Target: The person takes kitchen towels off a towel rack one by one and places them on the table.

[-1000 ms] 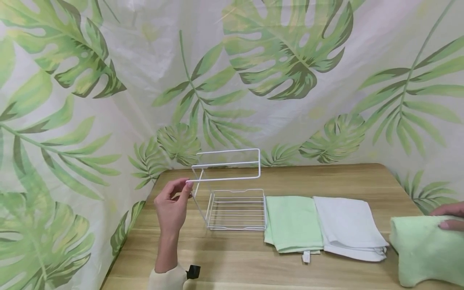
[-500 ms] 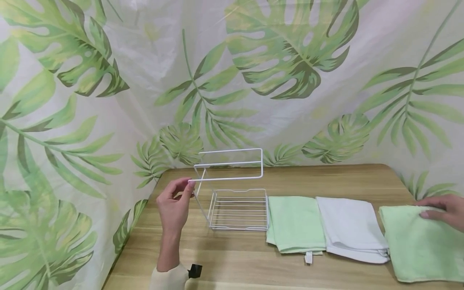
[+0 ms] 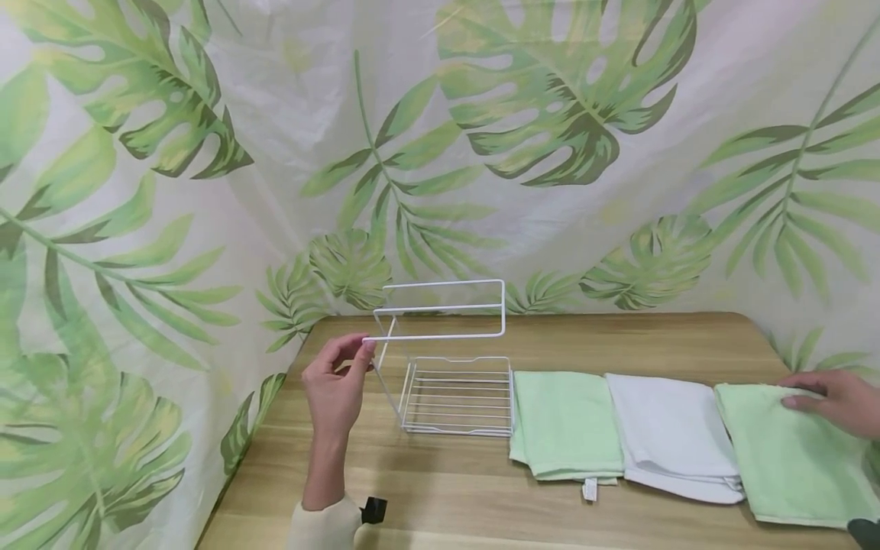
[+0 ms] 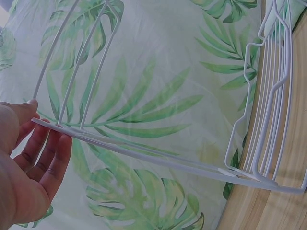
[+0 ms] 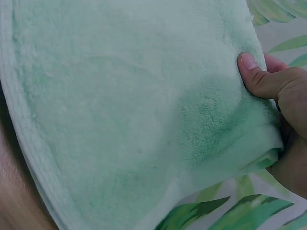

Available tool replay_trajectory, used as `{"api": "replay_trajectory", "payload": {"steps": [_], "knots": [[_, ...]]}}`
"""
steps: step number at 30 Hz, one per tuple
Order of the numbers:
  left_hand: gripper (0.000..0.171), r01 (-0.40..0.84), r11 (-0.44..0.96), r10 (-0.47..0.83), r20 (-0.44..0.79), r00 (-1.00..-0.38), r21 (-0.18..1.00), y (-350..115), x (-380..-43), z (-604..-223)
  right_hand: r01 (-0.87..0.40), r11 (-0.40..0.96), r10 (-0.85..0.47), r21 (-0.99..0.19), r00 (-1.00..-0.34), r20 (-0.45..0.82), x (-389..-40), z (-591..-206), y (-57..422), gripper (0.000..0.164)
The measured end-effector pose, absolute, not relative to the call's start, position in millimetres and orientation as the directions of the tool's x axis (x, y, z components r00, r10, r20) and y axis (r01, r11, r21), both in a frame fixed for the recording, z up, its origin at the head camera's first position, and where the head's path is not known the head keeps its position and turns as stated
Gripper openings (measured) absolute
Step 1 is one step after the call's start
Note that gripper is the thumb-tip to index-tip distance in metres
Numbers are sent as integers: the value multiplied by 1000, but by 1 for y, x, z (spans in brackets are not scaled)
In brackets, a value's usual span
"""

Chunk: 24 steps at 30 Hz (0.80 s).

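Note:
My left hand [image 3: 337, 383] pinches the upper left corner of a white wire rack [image 3: 457, 431] between thumb and fingers. In the left wrist view the thumb and fingertips hold the end of the rack's bars [image 4: 158, 160]. At the right, my right hand [image 3: 835, 399] grips the top edge of a folded green towel [image 3: 791, 466], thumb on the front face. The right wrist view shows the thumb pressed on the fluffy green towel [image 5: 120, 110], with the other fingers mostly hidden behind it.
A folded light green towel [image 3: 567, 424] with a small white tag lies beside the rack's right side. Right of it a folded white towel [image 3: 677, 435] touches the held green one. All are on a wooden table [image 3: 481, 496], with a leaf-patterned curtain [image 3: 275, 114] behind.
The right hand has brought the green towel in from the right, up against the white towel, and it hangs flatter. The left hand keeps its hold on the rack; the view has shifted slightly.

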<state>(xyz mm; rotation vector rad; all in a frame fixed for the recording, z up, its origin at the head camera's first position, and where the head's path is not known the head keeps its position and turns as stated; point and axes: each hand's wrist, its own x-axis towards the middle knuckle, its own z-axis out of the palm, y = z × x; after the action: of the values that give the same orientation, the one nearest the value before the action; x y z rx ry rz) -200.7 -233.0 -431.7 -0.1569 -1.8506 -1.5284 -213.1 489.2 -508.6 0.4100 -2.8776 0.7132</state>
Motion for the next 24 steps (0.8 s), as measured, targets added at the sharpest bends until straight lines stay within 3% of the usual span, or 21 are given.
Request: {"api": "replay_trajectory", "payload": {"steps": [11,24], "knots": [[14,514,299,-335,592,-733,804,-233,-200,-430,-321,885,-258,-338,-942,216,-222,-523,483,24],[10,524,288,-336,597,-728,801,-233,-200,-430,-305,874,-226,-377,-944,240,-225,-535,473,25]]}}
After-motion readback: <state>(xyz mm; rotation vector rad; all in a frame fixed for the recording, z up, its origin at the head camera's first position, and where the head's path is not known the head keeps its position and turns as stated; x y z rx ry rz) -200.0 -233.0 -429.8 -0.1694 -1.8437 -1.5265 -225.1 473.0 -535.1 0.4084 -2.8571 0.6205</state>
